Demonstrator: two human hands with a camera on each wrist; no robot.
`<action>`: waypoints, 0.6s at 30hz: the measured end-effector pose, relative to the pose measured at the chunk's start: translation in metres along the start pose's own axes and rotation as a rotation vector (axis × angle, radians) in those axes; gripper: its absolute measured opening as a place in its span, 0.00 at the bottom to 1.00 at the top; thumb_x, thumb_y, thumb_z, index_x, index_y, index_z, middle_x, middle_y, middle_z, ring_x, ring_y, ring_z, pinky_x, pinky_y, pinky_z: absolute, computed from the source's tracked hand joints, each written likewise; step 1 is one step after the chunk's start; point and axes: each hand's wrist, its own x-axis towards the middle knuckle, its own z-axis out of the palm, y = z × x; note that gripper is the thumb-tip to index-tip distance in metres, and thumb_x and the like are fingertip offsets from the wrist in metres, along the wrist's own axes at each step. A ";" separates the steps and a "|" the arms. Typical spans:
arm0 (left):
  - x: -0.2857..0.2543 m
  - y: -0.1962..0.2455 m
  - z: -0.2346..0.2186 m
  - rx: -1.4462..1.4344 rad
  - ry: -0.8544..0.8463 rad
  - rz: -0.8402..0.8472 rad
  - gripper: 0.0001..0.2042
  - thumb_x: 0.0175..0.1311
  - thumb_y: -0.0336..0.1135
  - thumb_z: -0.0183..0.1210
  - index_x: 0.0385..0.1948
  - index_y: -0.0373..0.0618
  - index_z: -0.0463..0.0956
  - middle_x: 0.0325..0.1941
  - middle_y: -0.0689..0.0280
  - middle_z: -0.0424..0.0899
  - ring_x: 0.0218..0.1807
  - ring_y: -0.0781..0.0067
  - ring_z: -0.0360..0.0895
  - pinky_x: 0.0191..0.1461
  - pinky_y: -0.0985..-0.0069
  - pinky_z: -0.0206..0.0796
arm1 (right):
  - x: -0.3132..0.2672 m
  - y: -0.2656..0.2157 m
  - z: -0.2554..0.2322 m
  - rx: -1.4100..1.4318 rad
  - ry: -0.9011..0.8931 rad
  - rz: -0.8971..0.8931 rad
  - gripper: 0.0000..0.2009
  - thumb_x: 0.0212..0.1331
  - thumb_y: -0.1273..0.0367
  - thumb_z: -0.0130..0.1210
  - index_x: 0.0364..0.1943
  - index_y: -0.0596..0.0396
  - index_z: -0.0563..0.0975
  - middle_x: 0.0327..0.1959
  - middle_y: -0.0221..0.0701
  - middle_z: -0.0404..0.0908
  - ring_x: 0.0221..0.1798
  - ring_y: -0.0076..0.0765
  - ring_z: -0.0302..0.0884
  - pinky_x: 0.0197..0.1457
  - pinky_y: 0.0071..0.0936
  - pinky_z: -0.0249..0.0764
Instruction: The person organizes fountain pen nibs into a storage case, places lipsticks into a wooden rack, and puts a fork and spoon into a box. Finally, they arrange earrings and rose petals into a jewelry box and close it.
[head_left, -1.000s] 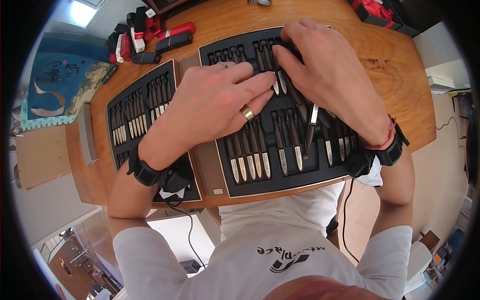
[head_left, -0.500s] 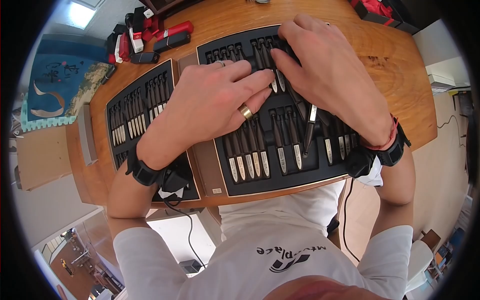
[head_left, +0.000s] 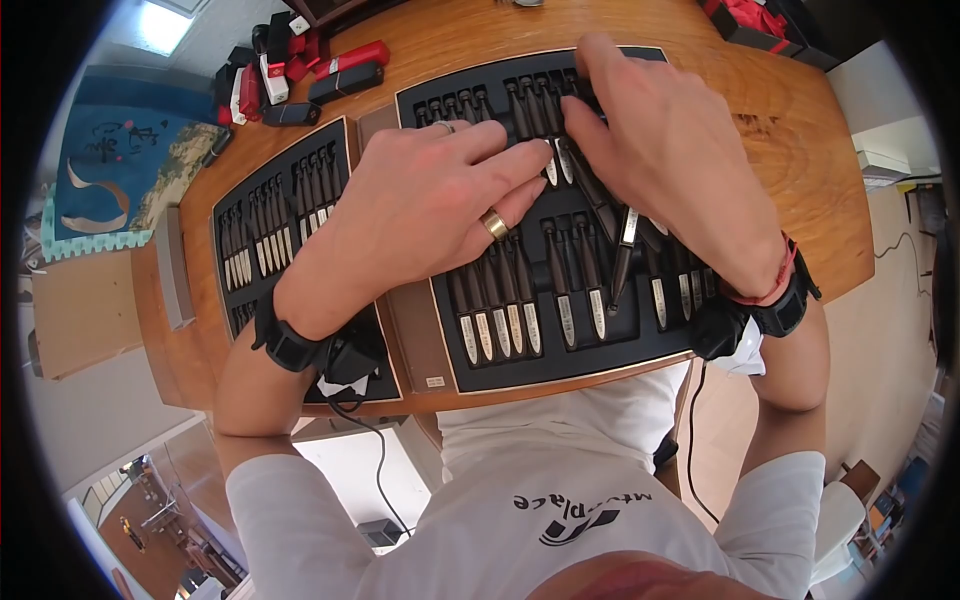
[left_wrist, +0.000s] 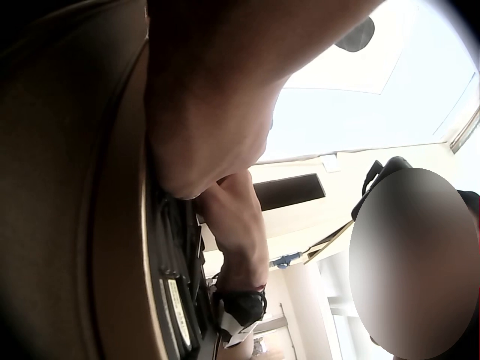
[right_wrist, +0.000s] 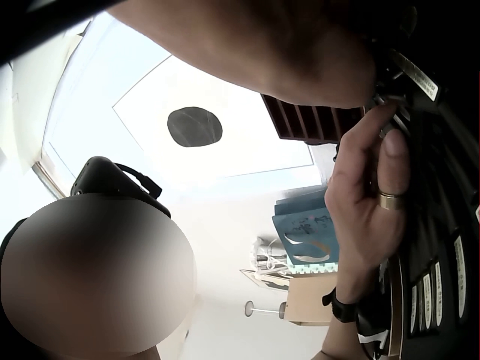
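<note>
An open case (head_left: 430, 345) holds rows of slim dark pieces with silver ends in black trays. In the head view my left hand (head_left: 420, 200), wearing a gold ring, pinches a silver end (head_left: 551, 165) with curled thumb and index finger. It shows in the right wrist view too, the hand (right_wrist: 367, 195) low beside the rows. My right hand (head_left: 670, 130) arches over the far right tray, thumb and index finger apart above the row's upper ends; its other fingertips are hidden. A loose dark piece (head_left: 622, 255) lies slanted below its palm.
The case's left tray (head_left: 285, 240) holds more rows. Red, black and white small boxes (head_left: 270, 75) lie at the back left, near a blue bag (head_left: 120, 160). A dark box with red contents (head_left: 755, 25) stands at the back right. A grey bar (head_left: 174, 270) lies at the table's left side.
My right hand has shifted slightly to the right, its thumb and index finger now farther from the left hand, uncovering more upper ends. My left hand has barely moved.
</note>
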 end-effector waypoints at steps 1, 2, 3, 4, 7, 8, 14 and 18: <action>0.000 0.000 0.000 0.000 0.000 -0.002 0.11 0.71 0.39 0.67 0.51 0.52 0.86 0.33 0.67 0.80 0.34 0.61 0.84 0.34 0.64 0.73 | 0.001 0.000 -0.001 -0.044 -0.005 0.053 0.11 0.69 0.64 0.60 0.42 0.59 0.75 0.31 0.49 0.85 0.39 0.65 0.84 0.44 0.56 0.78; -0.001 0.000 0.000 0.001 0.000 -0.005 0.11 0.71 0.39 0.67 0.51 0.52 0.86 0.34 0.67 0.81 0.35 0.61 0.84 0.34 0.64 0.73 | 0.001 -0.001 -0.001 -0.088 -0.010 0.104 0.11 0.69 0.64 0.60 0.40 0.59 0.75 0.31 0.49 0.85 0.39 0.65 0.84 0.44 0.56 0.79; -0.001 0.000 0.000 0.002 0.001 -0.007 0.11 0.71 0.39 0.67 0.51 0.52 0.86 0.34 0.67 0.81 0.35 0.61 0.84 0.34 0.64 0.73 | 0.001 -0.001 -0.002 -0.087 -0.010 0.102 0.11 0.69 0.64 0.60 0.40 0.59 0.75 0.31 0.49 0.85 0.39 0.65 0.84 0.44 0.56 0.79; -0.001 -0.001 0.001 -0.007 0.006 -0.002 0.11 0.71 0.39 0.67 0.51 0.52 0.86 0.34 0.67 0.81 0.35 0.61 0.84 0.34 0.64 0.73 | 0.001 -0.001 -0.003 -0.092 -0.021 0.088 0.12 0.69 0.64 0.60 0.38 0.60 0.75 0.31 0.50 0.85 0.39 0.65 0.84 0.44 0.57 0.79; -0.001 -0.001 0.001 -0.015 0.013 0.003 0.11 0.71 0.39 0.67 0.51 0.53 0.85 0.34 0.67 0.81 0.35 0.61 0.84 0.34 0.64 0.73 | 0.002 0.001 -0.002 -0.073 -0.028 0.064 0.12 0.67 0.65 0.60 0.34 0.62 0.76 0.29 0.51 0.84 0.38 0.66 0.84 0.43 0.57 0.78; -0.001 -0.001 0.001 -0.014 0.012 0.002 0.11 0.71 0.39 0.67 0.51 0.53 0.85 0.34 0.67 0.81 0.35 0.61 0.84 0.34 0.64 0.73 | 0.003 0.002 0.000 -0.048 -0.025 0.055 0.12 0.67 0.66 0.60 0.33 0.62 0.77 0.28 0.51 0.83 0.37 0.67 0.83 0.42 0.57 0.78; -0.001 -0.002 0.004 -0.026 0.052 -0.005 0.15 0.71 0.40 0.67 0.56 0.54 0.83 0.33 0.67 0.83 0.33 0.60 0.84 0.34 0.63 0.71 | 0.013 -0.002 -0.005 0.507 -0.019 0.078 0.11 0.71 0.65 0.63 0.38 0.62 0.83 0.22 0.33 0.82 0.25 0.25 0.79 0.30 0.30 0.70; 0.000 0.001 0.001 -0.088 0.035 -0.111 0.19 0.70 0.41 0.68 0.60 0.53 0.79 0.28 0.68 0.81 0.32 0.60 0.83 0.33 0.63 0.70 | 0.027 -0.027 -0.033 0.722 -0.205 0.412 0.10 0.74 0.68 0.59 0.39 0.63 0.80 0.23 0.29 0.82 0.24 0.22 0.77 0.27 0.26 0.68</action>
